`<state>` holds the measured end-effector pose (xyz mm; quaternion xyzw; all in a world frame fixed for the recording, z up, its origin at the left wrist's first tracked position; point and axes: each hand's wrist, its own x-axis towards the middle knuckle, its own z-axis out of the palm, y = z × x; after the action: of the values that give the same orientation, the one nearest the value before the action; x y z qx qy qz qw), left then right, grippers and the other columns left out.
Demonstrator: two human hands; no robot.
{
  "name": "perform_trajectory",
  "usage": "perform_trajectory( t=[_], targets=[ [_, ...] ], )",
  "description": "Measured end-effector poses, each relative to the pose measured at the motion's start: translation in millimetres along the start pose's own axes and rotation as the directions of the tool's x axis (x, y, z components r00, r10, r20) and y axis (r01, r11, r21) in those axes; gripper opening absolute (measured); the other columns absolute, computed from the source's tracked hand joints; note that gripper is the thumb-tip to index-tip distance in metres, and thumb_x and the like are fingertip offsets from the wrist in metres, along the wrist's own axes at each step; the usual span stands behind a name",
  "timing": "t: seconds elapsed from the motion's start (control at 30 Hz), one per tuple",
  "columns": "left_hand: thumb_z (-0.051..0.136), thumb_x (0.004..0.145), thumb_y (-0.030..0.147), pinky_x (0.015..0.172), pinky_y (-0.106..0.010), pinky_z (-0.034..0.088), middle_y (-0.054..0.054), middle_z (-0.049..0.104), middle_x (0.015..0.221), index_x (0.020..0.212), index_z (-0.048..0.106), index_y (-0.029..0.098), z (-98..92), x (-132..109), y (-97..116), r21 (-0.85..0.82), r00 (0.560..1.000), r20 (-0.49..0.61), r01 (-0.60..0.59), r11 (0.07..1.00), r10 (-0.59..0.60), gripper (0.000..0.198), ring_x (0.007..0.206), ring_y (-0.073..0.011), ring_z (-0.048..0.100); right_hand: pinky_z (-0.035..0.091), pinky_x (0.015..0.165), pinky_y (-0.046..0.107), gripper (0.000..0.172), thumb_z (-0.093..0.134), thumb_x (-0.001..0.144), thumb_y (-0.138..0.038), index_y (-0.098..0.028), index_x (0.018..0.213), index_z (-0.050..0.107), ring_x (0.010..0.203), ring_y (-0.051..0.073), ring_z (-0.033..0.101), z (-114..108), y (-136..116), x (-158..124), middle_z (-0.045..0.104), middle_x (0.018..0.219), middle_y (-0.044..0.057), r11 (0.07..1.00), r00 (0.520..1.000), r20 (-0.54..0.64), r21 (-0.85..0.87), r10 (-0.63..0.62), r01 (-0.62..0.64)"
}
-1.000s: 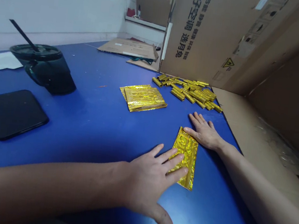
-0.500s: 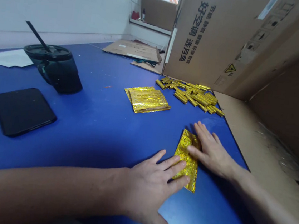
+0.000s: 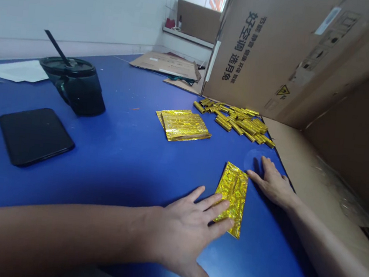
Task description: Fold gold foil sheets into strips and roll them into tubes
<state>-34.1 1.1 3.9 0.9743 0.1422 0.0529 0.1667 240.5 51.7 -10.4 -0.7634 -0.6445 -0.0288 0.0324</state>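
A shiny gold foil sheet [image 3: 234, 191] lies flat on the blue table, its long side pointing away from me. My left hand [image 3: 190, 232] is spread out, with its fingertips resting on the sheet's near left part and covering some of it. To the right of the sheet is my right hand [image 3: 274, 183], open and low over the table, its thumb tip close to the sheet's far right corner. I cannot tell if that thumb touches the foil. Farther off lies a small stack of similar gold foil sheets [image 3: 186, 126].
Beyond my right hand lies a pile of small rolled gold tubes [image 3: 246, 123]. A large cardboard box [image 3: 256, 62] stands behind it and along the right. On the left are a dark cup with a straw [image 3: 80, 89] and a black flat case [image 3: 36, 137].
My right hand has slid off the gold foil sheet to the right, uncovering its far end. My left hand keeps its place on the sheet. The view has shifted slightly.
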Motion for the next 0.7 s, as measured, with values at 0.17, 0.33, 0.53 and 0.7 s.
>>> perform_trajectory(
  t=[0.17, 0.33, 0.53, 0.7],
  targets=[
    [0.042, 0.068, 0.063, 0.100, -0.048, 0.005, -0.013, 0.017, 0.138, 0.131, 0.022, 0.016, -0.3, -1.4, 1.0, -0.009, 1.000, -0.018, 0.015, 1.000, -0.015, 0.081, 0.127, -0.0273, 0.008, 0.015, 0.096, 0.056, 0.085, 0.033, 0.071, -0.065, -0.016, 0.135, 0.007, 0.127, 0.029, 0.007, -6.0, -33.1, -9.6, 0.011, 0.141, 0.012, 0.964, 0.964, 0.032, 0.040, -0.265, 0.263],
    [0.044, 0.068, 0.062, 0.100, -0.048, 0.004, -0.014, 0.017, 0.138, 0.131, 0.022, 0.015, -0.3, -1.2, -0.5, -0.011, 1.000, -0.018, 0.015, 1.000, -0.015, 0.082, 0.127, -0.0275, 0.008, 0.015, 0.094, 0.057, 0.087, 0.029, 0.069, -0.069, -0.014, 0.135, 0.013, 0.126, 0.030, 0.009, 1.4, -48.4, 6.7, 0.011, 0.140, 0.015, 0.974, 0.972, 0.068, 0.041, -0.224, 0.222],
    [0.045, 0.067, 0.060, 0.100, -0.048, 0.006, -0.014, 0.017, 0.138, 0.130, 0.022, 0.015, -0.3, -0.7, -0.2, 0.006, 1.000, -0.012, 0.015, 1.000, -0.015, 0.081, 0.127, -0.0283, 0.008, 0.017, 0.095, 0.055, 0.085, 0.024, 0.070, -0.070, -0.013, 0.132, 0.022, 0.125, 0.031, 0.014, 6.5, -39.7, 28.2, 0.019, 0.138, 0.017, 0.996, 0.995, 0.035, 0.030, -0.088, 0.087],
    [0.043, 0.067, 0.061, 0.100, -0.049, 0.005, -0.013, 0.015, 0.139, 0.130, 0.023, 0.015, -0.1, -0.7, 1.1, -0.005, 1.000, -0.005, 0.020, 1.000, -0.020, 0.081, 0.127, -0.0284, 0.007, 0.016, 0.094, 0.057, 0.087, 0.026, 0.069, -0.071, -0.014, 0.134, 0.017, 0.126, 0.031, 0.012, -5.9, -52.7, 9.9, 0.015, 0.139, 0.016, 0.993, 0.994, -0.002, 0.038, -0.113, 0.113]
  ],
)
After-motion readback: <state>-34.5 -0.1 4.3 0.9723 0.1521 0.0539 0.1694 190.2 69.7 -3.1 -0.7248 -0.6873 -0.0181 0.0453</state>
